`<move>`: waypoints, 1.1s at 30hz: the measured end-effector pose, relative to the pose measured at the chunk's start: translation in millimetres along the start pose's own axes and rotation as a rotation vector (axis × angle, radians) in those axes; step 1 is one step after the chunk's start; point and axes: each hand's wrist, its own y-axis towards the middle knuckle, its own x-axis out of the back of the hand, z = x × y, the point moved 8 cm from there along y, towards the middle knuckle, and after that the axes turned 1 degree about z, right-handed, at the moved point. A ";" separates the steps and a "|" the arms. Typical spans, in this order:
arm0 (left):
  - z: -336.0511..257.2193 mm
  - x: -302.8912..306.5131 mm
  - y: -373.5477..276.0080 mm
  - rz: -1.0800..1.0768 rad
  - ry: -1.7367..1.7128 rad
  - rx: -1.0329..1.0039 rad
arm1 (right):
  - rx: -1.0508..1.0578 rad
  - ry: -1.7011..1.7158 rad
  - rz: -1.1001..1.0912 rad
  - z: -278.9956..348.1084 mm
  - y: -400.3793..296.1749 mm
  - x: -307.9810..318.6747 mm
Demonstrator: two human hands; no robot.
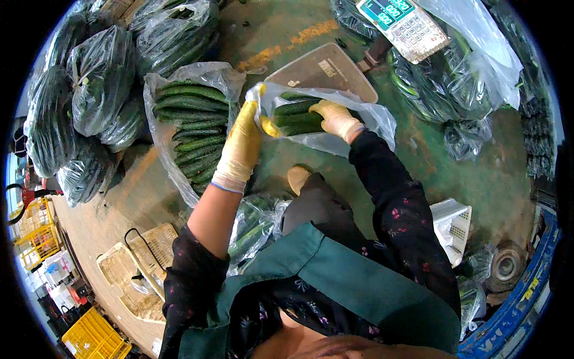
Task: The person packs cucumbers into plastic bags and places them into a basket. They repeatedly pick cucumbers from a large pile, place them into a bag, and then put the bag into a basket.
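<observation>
My left hand, in a yellowed rubber glove, grips the near-left edge of a clear plastic bag and holds its mouth apart. Inside that bag lie several dark green cucumbers. My right hand, gloved too, reaches into the bag with its fingers on the cucumbers' right ends. Left of my left hand, an opened plastic bag holds a stack of cucumbers. The flat platform of a weighing scale lies just beyond the bag in my hands.
The scale's display and keypad stand at upper right, beside bagged cucumbers. More filled bags are piled at left. A dirty cream plastic crate, yellow crates, a white basket, a plastic roll and a blue metal edge lie around me.
</observation>
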 end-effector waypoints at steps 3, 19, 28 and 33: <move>10.1 -1.0 -6.0 0.041 0.062 0.005 | -0.244 0.009 -0.026 -50.8 10.1 -41.8; 34.8 7.8 -27.6 -0.086 -0.012 0.150 | 0.075 0.465 -0.493 78.7 -112.4 109.5; 29.7 8.1 -22.9 -0.048 -0.117 0.100 | 0.063 0.385 -0.205 44.1 3.4 3.2; 17.5 5.2 -9.6 0.052 -0.176 0.121 | -0.357 0.244 -0.031 -63.5 58.0 9.3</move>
